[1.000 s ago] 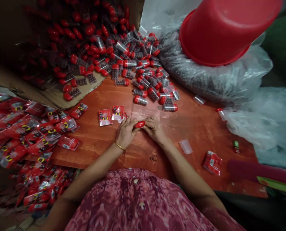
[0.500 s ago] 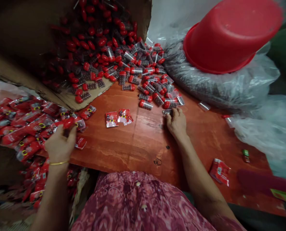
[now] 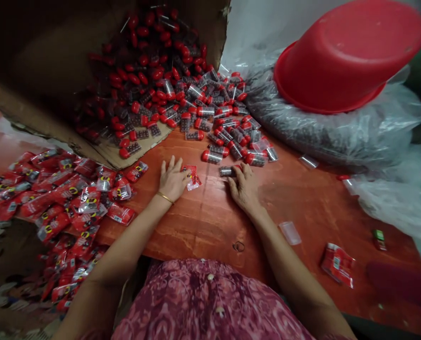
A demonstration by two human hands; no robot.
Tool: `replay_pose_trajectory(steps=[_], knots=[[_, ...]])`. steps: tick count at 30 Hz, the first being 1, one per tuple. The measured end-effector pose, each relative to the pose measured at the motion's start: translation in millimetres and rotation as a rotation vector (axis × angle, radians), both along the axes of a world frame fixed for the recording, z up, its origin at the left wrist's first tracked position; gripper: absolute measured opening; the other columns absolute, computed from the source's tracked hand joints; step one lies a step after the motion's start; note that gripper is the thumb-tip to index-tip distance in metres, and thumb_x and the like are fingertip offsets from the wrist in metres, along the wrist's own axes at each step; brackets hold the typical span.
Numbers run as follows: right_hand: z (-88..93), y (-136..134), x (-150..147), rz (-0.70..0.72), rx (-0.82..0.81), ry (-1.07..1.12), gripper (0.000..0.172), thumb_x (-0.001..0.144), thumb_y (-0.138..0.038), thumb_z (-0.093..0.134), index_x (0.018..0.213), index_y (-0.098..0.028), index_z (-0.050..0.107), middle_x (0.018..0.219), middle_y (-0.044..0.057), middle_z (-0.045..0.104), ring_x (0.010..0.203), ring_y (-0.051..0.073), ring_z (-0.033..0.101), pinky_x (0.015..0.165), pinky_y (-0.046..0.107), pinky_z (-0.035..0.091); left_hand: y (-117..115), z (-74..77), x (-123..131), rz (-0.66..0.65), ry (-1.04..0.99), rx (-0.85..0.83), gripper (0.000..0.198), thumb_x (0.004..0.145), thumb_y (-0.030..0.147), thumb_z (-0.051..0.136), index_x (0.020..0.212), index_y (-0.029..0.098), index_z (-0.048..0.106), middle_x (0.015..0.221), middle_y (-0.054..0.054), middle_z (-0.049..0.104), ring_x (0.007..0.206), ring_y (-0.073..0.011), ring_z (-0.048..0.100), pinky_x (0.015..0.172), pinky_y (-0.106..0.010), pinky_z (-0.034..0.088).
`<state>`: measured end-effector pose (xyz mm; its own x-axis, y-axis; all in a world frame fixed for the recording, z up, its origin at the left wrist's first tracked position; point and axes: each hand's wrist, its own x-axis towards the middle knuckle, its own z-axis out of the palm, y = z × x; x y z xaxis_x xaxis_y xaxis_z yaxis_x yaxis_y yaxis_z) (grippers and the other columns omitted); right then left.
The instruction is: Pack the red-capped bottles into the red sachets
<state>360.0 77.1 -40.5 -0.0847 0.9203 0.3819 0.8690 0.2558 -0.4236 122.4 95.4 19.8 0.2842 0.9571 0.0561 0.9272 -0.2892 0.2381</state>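
My left hand (image 3: 173, 182) lies palm down on the table, fingers spread, over the spot beside a small red printed packet (image 3: 189, 173). Whatever is under its palm is hidden. My right hand (image 3: 244, 188) has its thumb and fingers on a small clear tube (image 3: 227, 171) with dark beads inside and a red end, lying on its side on the table. A heap of similar red-capped tubes (image 3: 215, 153) spreads just beyond both hands. Left of my left hand is a pile of filled red packets (image 3: 72, 193).
The tubes spill from a tipped cardboard box (image 3: 15, 106). A red tub (image 3: 332, 66) stands upside down on a plastic bag of dark beads (image 3: 302, 132). On the right of the wooden table (image 3: 203, 226) lie a clear empty tube (image 3: 290, 233), a red packet (image 3: 338, 264) and a small green item (image 3: 379, 240).
My left hand has moved right from the packet pile, leaving a tube-like red item there, to the small packets. My right hand has shifted slightly left. A clear tube now lies near my right forearm.
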Motion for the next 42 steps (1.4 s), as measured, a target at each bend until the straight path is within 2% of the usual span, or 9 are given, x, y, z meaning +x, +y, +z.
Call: replay_pose_trajectory(steps=[6, 12, 20, 25, 29, 32, 34, 37, 42], knots=[[7.0, -7, -1, 0.006, 0.036, -0.013, 0.035, 0.087, -0.035, 0.041, 0.112, -0.014, 0.055, 0.127, 0.02, 0.049, 0.122, 0.031, 0.041, 0.099, 0.054, 0.034, -7, -5.5, 15, 0.042, -0.052, 0.031, 0.02, 0.082, 0.029, 0.053, 0.082, 0.027, 0.072, 0.113, -0.006, 0.065, 0.129, -0.033, 0.036, 0.106, -0.059, 0.016], [28.0, -16, -14, 0.042, 0.034, -0.005, 0.03, 0.088, -0.032, 0.042, 0.105, -0.016, 0.06, 0.125, 0.016, 0.054, 0.124, 0.029, 0.04, 0.101, 0.053, 0.029, -24, -12.0, 38, 0.081, -0.172, 0.048, 0.022, 0.083, 0.03, 0.051, 0.09, 0.026, 0.071, 0.115, -0.007, 0.064, 0.126, -0.033, 0.039, 0.105, -0.06, 0.017], [37.2, -30, -20, 0.054, 0.006, 0.092, 0.024, 0.087, -0.028, 0.043, 0.093, -0.019, 0.065, 0.114, 0.012, 0.063, 0.117, 0.027, 0.048, 0.098, 0.05, 0.031, -12, -19.3, 41, 0.123, -0.292, 0.062, 0.019, 0.081, 0.031, 0.053, 0.078, 0.029, 0.072, 0.109, -0.004, 0.068, 0.127, -0.0312, 0.039, 0.106, -0.06, 0.012], [51.8, -35, -38, 0.068, -0.109, 0.484, 0.026, 0.087, -0.035, 0.045, 0.089, -0.021, 0.066, 0.091, 0.006, 0.069, 0.086, 0.021, 0.061, 0.081, 0.039, 0.044, -14, 2.3, 39, 0.257, -0.368, 0.084, 0.022, 0.081, 0.036, 0.053, 0.087, 0.027, 0.072, 0.115, -0.007, 0.065, 0.124, -0.032, 0.043, 0.103, -0.06, 0.019], [62.1, -31, -68, 0.119, -0.317, 1.013, 0.03, 0.078, -0.049, 0.054, 0.079, -0.02, 0.065, 0.07, -0.001, 0.066, 0.066, 0.015, 0.058, 0.063, 0.028, 0.047, -28, 24.0, 45, 0.233, -0.424, 0.154, 0.024, 0.081, 0.034, 0.053, 0.092, 0.025, 0.072, 0.121, -0.009, 0.061, 0.127, -0.0312, 0.039, 0.106, -0.058, 0.016], [65.5, -29, -82, 0.116, -0.335, 1.188, 0.034, 0.073, -0.052, 0.057, 0.068, -0.019, 0.062, 0.061, -0.003, 0.059, 0.058, 0.011, 0.052, 0.057, 0.023, 0.044, -37, 29.0, 47, 0.217, -0.522, 0.168, 0.026, 0.079, 0.032, 0.056, 0.099, 0.022, 0.069, 0.125, -0.01, 0.058, 0.129, -0.0302, 0.037, 0.108, -0.054, 0.015], [65.1, -30, -84, 0.078, -0.3, 1.206, 0.037, 0.075, -0.053, 0.054, 0.062, -0.018, 0.058, 0.056, -0.004, 0.054, 0.054, 0.01, 0.047, 0.054, 0.022, 0.041, -41, 27.7, 45, 0.28, -0.7, 0.079, 0.033, 0.077, 0.036, 0.058, 0.104, 0.018, 0.067, 0.122, -0.012, 0.06, 0.123, -0.0294, 0.045, 0.104, -0.05, 0.027], [61.5, -34, -80, 0.038, -0.231, 1.105, 0.04, 0.076, -0.052, 0.052, 0.054, -0.019, 0.05, 0.05, -0.005, 0.043, 0.048, 0.008, 0.038, 0.048, 0.021, 0.033, -48, 25.2, 44, 0.341, -1.074, -0.301, 0.039, 0.074, 0.048, 0.058, 0.092, 0.015, 0.068, 0.096, -0.011, 0.069, 0.095, -0.0239, 0.062, 0.084, -0.038, 0.047], [53.9, -42, -75, 0.012, -0.189, 0.881, 0.043, 0.081, -0.049, 0.046, 0.049, -0.02, 0.038, 0.048, -0.006, 0.032, 0.046, 0.007, 0.031, 0.045, 0.021, 0.026, -61, 28.3, 52, 0.523, -1.563, -0.712, 0.043, 0.047, 0.05, 0.078, 0.068, 0.015, 0.065, 0.065, -0.001, 0.066, 0.062, -0.0125, 0.061, 0.062, -0.024, 0.047]])
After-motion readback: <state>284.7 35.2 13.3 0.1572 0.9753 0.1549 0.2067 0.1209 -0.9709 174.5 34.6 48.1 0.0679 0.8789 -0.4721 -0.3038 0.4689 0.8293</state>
